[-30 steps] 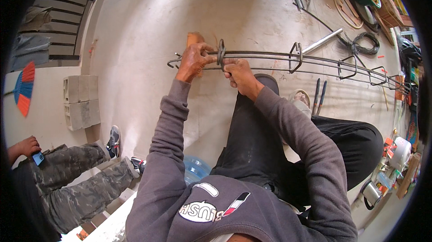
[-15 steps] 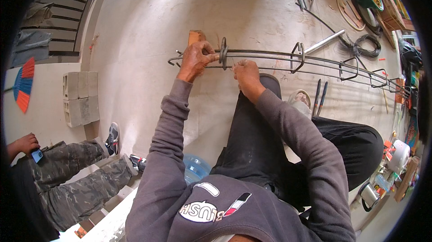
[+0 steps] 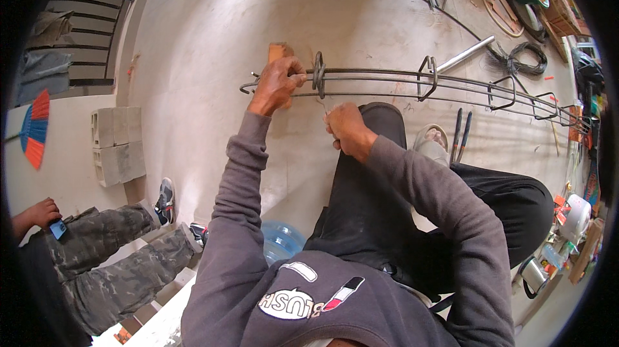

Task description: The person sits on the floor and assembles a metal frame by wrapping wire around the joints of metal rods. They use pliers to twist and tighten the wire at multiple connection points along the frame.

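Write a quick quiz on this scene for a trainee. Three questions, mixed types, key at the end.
1. True or false: the left hand is nearer the right end of the cage than the right hand is.
2. Which lies on the floor on the wearer's side of the cage?
A) wire coil
B) pipe
C) two-handled tool
3. Fill in: the jug beside the left sleeve is clear ____.

Key
1. False: the right hand is nearer that end; the left hand is at the cage's left end.
2. C
3. blue
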Tool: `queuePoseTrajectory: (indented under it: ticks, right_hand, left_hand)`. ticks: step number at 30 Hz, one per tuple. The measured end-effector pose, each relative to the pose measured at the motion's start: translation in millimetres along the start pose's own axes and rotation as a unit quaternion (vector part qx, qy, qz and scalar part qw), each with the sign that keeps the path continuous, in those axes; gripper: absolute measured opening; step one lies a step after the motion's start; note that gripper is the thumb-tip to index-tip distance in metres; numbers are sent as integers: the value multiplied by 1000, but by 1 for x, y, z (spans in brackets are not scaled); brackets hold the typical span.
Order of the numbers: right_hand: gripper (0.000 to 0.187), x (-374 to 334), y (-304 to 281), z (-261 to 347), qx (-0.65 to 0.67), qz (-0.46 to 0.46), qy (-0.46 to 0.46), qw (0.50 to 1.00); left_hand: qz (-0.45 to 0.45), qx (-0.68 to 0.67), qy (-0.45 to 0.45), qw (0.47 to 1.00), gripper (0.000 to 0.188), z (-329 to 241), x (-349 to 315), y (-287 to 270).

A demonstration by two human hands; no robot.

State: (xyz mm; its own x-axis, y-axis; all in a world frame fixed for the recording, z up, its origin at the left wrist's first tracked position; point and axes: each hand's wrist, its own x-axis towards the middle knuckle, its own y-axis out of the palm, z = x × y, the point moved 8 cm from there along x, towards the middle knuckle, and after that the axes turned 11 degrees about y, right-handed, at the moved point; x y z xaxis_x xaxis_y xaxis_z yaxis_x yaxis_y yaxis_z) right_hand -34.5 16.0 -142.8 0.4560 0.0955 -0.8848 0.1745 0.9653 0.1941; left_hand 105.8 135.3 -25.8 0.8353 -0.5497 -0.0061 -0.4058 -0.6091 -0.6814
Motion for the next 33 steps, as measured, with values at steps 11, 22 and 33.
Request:
queuePoseTrajectory:
  ticks: [11, 22, 33]
  right_hand:
    - [8, -19, 44, 15, 124, 76, 37, 989]
    - [3, -7, 55, 26, 252, 100, 6, 963]
    - [7, -1, 55, 30, 286, 121, 11, 950]
  left_hand:
    - [-38, 43, 34, 998, 19, -2, -4, -5]
    - [-58, 61, -27, 996, 26, 4, -6, -10]
    - [44, 57, -26, 997, 38, 19, 3, 10]
